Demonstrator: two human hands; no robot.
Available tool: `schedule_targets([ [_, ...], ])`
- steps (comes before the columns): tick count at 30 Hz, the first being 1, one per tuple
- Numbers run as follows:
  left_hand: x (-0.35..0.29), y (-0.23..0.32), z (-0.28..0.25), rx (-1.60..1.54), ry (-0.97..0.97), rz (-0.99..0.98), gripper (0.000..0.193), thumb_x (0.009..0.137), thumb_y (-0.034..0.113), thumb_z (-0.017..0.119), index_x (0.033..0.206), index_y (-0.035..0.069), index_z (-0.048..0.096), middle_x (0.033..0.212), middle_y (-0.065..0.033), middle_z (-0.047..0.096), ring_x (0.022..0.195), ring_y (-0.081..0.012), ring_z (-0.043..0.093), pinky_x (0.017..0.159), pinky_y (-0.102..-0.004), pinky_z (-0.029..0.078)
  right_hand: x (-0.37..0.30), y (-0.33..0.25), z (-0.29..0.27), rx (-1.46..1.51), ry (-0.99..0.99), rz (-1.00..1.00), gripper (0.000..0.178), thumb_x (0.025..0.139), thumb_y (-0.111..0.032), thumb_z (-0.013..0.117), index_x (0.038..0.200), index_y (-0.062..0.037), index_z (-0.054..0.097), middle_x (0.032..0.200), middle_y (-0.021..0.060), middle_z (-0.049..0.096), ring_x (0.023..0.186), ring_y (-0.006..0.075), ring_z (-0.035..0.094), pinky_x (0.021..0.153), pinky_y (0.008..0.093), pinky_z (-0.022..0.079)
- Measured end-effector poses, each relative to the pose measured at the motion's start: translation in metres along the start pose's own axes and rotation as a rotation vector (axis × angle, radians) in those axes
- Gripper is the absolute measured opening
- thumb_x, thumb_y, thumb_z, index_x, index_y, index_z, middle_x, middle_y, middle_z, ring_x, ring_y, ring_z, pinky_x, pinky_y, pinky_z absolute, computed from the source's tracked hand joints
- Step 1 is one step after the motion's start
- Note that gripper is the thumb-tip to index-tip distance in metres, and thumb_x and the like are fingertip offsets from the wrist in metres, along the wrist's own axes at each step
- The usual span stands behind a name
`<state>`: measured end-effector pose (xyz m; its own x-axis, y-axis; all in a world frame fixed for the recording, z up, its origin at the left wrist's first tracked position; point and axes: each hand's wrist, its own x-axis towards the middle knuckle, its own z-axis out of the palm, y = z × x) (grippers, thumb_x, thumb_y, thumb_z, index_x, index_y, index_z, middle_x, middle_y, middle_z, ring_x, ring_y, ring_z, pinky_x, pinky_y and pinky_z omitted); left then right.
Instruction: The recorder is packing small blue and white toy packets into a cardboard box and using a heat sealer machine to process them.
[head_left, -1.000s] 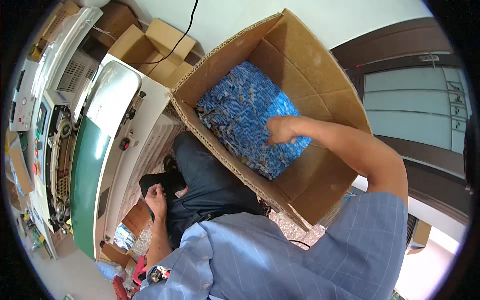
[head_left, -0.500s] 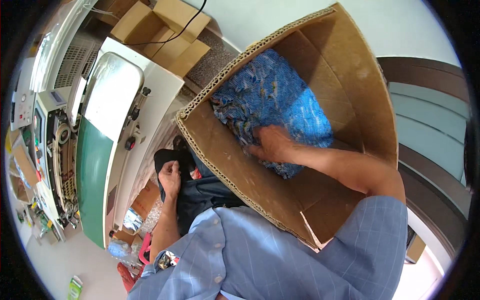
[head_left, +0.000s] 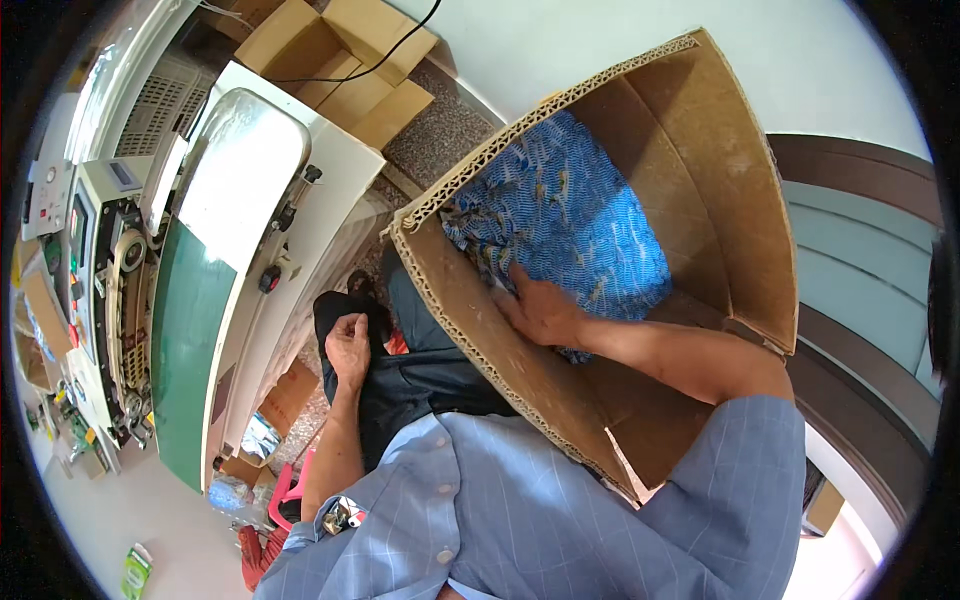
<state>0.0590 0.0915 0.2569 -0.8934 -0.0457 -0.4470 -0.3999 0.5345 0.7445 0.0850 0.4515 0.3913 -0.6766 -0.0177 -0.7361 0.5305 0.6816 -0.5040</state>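
Note:
A large open cardboard box (head_left: 700, 190) stands tilted before me. Inside lies a bulky blue-and-white patterned heap (head_left: 590, 215), dotted with small yellowish and dark marks; its exact kind is unclear. My right hand (head_left: 548, 312) reaches into the box at the near edge of the heap, beside the box's left wall. Its fingers are apart and slightly blurred, and their tips partly merge with the heap. My left hand (head_left: 348, 348) rests over my dark trousers (head_left: 430, 383), outside the box. Its fingers are curled in towards the thumb, and anything between them is hidden.
On the left stands a white machine table with a green panel (head_left: 190, 350) and black knobs (head_left: 270, 278). Further left is other equipment (head_left: 120, 270). An open smaller carton (head_left: 340, 60) sits at the back, crossed by a black cable (head_left: 415, 35). A pink stool (head_left: 285, 495) is at lower left.
My right hand has drawn slightly nearer to me along the box wall, with its fingers spread more. The view has shifted a little; my left hand stays over my trousers.

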Motion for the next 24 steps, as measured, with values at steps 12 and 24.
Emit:
schedule_targets([
  [12,-0.006,0.020,-0.005,0.184,0.056,0.055,0.024,0.088,0.024,0.068,0.092,0.000,0.071,0.075,-0.0112,0.070,0.068,-0.0175,0.066,0.067,-0.0310,0.051,0.023,-0.008,0.008,-0.385,0.066,-0.102,0.034,0.089,-0.020,0.055,0.113,0.0041,0.053,0.085,0.0258,0.068,0.079,0.0425,0.067,0.070,0.0523,0.052],
  [24,0.000,-0.004,-0.018,-0.124,-0.044,0.024,0.022,0.090,0.020,0.067,0.095,-0.001,0.069,0.075,-0.0058,0.067,0.063,-0.0113,0.060,0.060,-0.0261,0.050,-0.004,-0.018,-0.085,-0.312,0.060,-0.233,0.025,0.093,-0.023,0.055,0.094,-0.0021,0.069,0.089,0.0161,0.070,0.081,0.0340,0.069,0.072,0.0425,0.054],
])
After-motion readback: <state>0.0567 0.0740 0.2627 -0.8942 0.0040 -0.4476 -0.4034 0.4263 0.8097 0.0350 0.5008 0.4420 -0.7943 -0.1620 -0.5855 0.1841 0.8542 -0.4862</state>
